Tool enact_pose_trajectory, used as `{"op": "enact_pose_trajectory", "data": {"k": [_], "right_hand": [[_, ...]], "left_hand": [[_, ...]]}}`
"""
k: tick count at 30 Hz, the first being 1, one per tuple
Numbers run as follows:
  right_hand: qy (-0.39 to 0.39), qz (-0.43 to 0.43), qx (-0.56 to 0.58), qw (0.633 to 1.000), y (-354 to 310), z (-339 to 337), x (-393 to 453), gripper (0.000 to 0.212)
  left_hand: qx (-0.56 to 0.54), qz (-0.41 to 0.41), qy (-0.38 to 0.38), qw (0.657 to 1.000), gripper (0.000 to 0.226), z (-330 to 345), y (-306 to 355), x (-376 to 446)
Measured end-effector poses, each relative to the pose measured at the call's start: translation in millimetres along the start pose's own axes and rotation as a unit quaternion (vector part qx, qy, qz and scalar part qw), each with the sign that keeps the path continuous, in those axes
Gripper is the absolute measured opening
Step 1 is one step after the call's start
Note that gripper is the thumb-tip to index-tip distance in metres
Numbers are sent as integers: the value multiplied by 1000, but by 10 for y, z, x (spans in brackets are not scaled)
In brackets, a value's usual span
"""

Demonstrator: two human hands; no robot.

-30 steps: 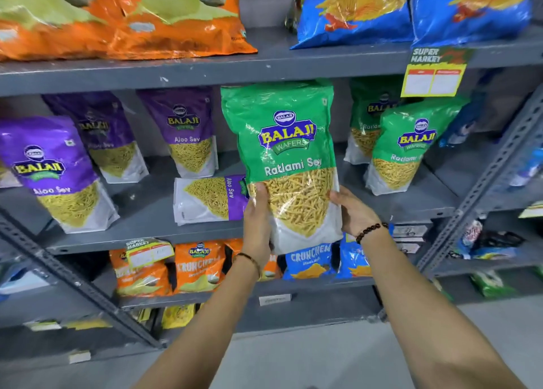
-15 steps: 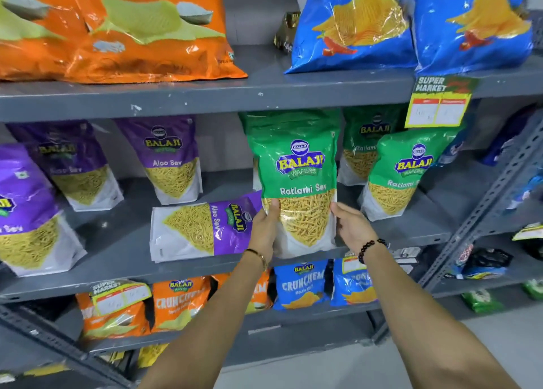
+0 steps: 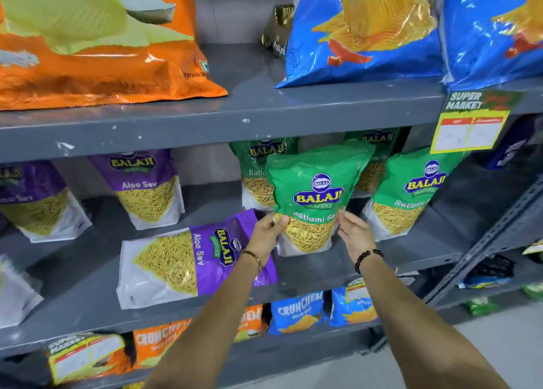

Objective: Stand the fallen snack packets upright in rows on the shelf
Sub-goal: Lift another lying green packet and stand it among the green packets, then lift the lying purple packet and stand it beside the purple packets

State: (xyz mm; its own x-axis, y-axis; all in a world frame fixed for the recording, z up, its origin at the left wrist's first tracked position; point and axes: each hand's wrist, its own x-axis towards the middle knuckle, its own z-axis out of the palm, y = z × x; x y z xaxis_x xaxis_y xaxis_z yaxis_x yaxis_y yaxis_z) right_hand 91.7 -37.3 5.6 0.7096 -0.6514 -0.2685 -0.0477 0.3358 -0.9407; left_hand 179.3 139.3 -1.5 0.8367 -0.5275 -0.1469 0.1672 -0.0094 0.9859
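A: Held item and grip?
B: Green packet (image 3: 316, 194), upright, base resting on the middle shelf (image 3: 382, 256) a little right of its centre. Left hand (image 3: 266, 233) wrapped around the lower left edge, thumb across the front. Right hand (image 3: 354, 235) pressed against the lower right edge, fingers behind; firm clench or light touch there, cannot tell.

A: Neighbours on the right half of that shelf?
B: Second green packet (image 3: 411, 191) standing just beside, toward the right end. Two more green packets (image 3: 258, 171) upright behind, near the back edge, partly hidden.

A: Still lying down?
B: Purple packet (image 3: 188, 256), flat on its back near the front edge, left of the held one, top pointing right, partly covered by the left forearm.

A: Left half of the shelf?
B: Purple packets standing: one (image 3: 144, 185) toward the back edge, another (image 3: 38, 200) at the left end.

A: Other levels?
B: Top shelf (image 3: 205, 124): orange bag (image 3: 97, 44) at left, blue bags (image 3: 361, 30) at right; yellow price tag (image 3: 470, 124) hanging from the front edge. Bottom shelf: small orange and blue packets (image 3: 299, 312) along the front edge.
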Motion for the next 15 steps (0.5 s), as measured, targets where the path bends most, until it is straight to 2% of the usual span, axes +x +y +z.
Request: {"op": "enact_pose_trajectory", "data": {"k": [3, 6, 8, 10, 11, 13, 15], "right_hand": [[32, 11, 11, 999, 5, 38, -38, 36], [60, 16, 22, 998, -1, 106, -96, 36], [96, 17, 29, 995, 37, 145, -152, 37], [150, 22, 30, 988, 94, 208, -284, 37], [179, 25, 37, 983, 147, 244, -356, 37], [227, 41, 66, 971, 265, 354, -535, 34], [249, 54, 84, 963, 407, 498, -722, 19]], "left_hand": [[4, 4, -39, 999, 42, -12, 147, -39], [64, 22, -61, 996, 60, -232, 349, -73], [128, 44, -18, 991, 61, -585, 461, -29], [191, 45, 49, 979, 49, -1026, 560, 38], [270, 33, 76, 959, 42, -1266, 602, 57], [460, -9, 79, 884, 37, -1742, 607, 57], [576, -59, 34, 815, 52, -2094, 559, -43]]}}
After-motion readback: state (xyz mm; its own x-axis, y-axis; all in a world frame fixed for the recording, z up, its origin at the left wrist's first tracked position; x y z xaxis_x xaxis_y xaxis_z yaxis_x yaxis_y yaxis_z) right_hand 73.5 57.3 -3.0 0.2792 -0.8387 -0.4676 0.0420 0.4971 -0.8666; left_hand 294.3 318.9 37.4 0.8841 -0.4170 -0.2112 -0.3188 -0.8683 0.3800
